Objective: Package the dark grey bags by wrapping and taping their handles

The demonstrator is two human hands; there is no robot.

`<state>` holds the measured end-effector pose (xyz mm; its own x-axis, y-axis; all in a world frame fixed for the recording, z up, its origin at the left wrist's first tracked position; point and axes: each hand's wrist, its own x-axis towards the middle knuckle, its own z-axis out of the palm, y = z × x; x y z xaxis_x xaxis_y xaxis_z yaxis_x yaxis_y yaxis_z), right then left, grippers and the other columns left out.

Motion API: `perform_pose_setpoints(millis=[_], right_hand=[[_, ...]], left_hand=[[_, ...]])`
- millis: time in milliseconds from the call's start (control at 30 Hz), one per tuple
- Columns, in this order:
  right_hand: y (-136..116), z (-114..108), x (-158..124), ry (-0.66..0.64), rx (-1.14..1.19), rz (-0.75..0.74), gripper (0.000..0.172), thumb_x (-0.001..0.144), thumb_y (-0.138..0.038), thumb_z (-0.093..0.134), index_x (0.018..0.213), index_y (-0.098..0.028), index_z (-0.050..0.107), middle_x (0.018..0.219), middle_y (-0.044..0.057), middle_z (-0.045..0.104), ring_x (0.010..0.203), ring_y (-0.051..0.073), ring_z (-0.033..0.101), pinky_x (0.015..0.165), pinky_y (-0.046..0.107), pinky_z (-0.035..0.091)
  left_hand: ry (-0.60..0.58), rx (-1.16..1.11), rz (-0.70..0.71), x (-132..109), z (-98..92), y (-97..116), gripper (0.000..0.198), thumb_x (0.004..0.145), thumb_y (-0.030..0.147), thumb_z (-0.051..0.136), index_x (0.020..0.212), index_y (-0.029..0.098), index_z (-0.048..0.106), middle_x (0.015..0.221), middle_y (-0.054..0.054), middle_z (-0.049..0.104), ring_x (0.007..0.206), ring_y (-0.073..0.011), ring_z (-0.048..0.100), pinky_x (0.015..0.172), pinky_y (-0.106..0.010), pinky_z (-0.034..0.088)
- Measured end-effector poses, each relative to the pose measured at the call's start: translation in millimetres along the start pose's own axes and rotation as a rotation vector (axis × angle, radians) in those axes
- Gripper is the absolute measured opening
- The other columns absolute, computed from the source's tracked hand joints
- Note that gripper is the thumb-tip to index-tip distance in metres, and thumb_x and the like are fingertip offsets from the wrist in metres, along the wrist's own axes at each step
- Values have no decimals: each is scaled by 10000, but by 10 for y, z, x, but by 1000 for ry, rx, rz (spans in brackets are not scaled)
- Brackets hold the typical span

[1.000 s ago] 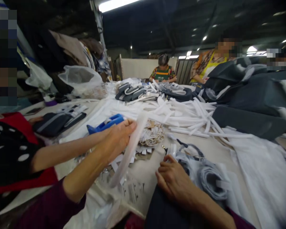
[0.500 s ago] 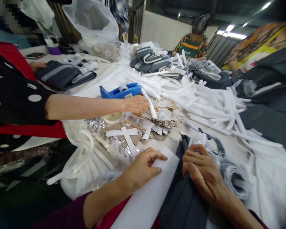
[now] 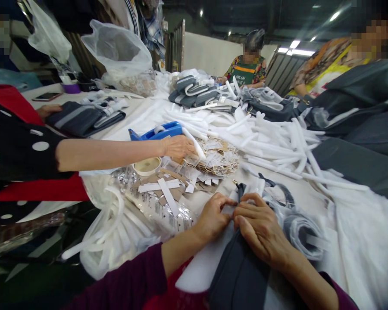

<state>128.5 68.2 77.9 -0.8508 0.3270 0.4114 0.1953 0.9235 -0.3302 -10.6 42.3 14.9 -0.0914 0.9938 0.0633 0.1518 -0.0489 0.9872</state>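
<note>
Close in front of me lies a dark grey bag, with a gold-coloured metal tip at its upper corner. A white foam sheet runs along its left side. My left hand is closed at the upper part of the sheet, thumb and forefinger pinching it at the bag's edge. Right beside it, my right hand grips the upper edge of the bag with bent fingers. The fingertips of both hands nearly meet, and what lies under them is partly hidden. A plastic-wrapped coiled strap sits right of the bag.
A co-worker's arm reaches across from the left, holding a white foam strip beside a blue tape dispenser. Stringed tags and many foam strips cover the table. Two more people are at the far side.
My left hand has moved right and up, from lying loosely over the foam sheet to pinching it beside my right hand. The sheet's lower end has shifted up with it.
</note>
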Motion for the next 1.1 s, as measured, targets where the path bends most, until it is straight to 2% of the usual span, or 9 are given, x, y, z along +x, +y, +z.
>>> perform_pose_setpoints(millis=[100, 167, 333, 433, 533, 733, 833, 933, 1100], right_hand=[[57, 62, -9, -15, -36, 0, 349, 948, -154, 290, 637, -184, 446, 585, -26, 490, 561, 107, 419, 879, 382, 349], [80, 107, -12, -25, -64, 5, 364, 951, -162, 303, 614, -181, 438, 577, -27, 490, 550, 102, 408, 886, 380, 350], [90, 132, -1, -65, -92, 26, 400, 958, -177, 300, 571, -177, 403, 550, -29, 467, 523, 93, 380, 897, 381, 350], [91, 124, 4, -74, -83, 24, 394, 956, -183, 304, 572, -179, 392, 548, -33, 453, 518, 92, 366, 912, 387, 349], [88, 126, 10, -68, -68, 34, 382, 952, -175, 311, 580, -181, 393, 540, -38, 435, 511, 92, 358, 914, 392, 354], [81, 82, 30, -41, 49, 6, 276, 916, -146, 405, 648, -182, 461, 651, -19, 541, 622, 104, 486, 969, 410, 322], [77, 41, 29, 6, 55, -4, 200, 889, -160, 463, 691, -186, 475, 713, -3, 546, 691, 125, 491, 911, 404, 331], [75, 15, 19, 30, 14, 7, 216, 875, -172, 490, 664, -187, 443, 649, -17, 457, 658, 127, 430, 817, 377, 332], [69, 2, 6, 53, 1, -4, 230, 869, -173, 496, 647, -184, 437, 619, -30, 415, 625, 120, 395, 798, 367, 316]], left_hand=[[-42, 54, 20, 15, -30, -6, 365, 693, 55, 602, 1045, 113, 681, 1019, -83, 640, 1026, -215, 580, 973, -337, 440], [-118, 125, 60, -102, -205, 40, 389, 760, 53, 525, 1119, 131, 654, 1130, -95, 644, 1100, -213, 572, 1024, -353, 418], [-273, 429, 212, -816, -894, 118, 613, 804, -46, 335, 1298, 259, 529, 1463, -31, 438, 1343, -164, 397, 1146, -350, 298], [-372, 481, 293, -1212, -1068, 26, 597, 848, -23, 345, 1352, 274, 465, 1501, -42, 382, 1364, -165, 374, 1131, -323, 329], [-323, 363, 331, -1343, -942, -67, 511, 847, -8, 409, 1256, 262, 553, 1421, -57, 493, 1279, -159, 485, 1060, -272, 404], [-101, 114, 158, -1106, -573, 70, 307, 821, 21, 460, 933, 204, 679, 1037, -54, 665, 989, -150, 625, 871, -243, 473], [-68, 70, 6, -999, -510, 169, 197, 778, 49, 536, 839, 189, 661, 805, 4, 646, 777, -117, 611, 720, -206, 449], [-50, -2, -122, -915, -464, 215, 133, 721, 62, 590, 768, 186, 594, 691, 52, 583, 661, -91, 552, 624, -188, 406], [-39, 2, -158, -793, -379, 249, 142, 695, 107, 620, 745, 192, 517, 633, 75, 507, 612, -82, 479, 583, -198, 357]])
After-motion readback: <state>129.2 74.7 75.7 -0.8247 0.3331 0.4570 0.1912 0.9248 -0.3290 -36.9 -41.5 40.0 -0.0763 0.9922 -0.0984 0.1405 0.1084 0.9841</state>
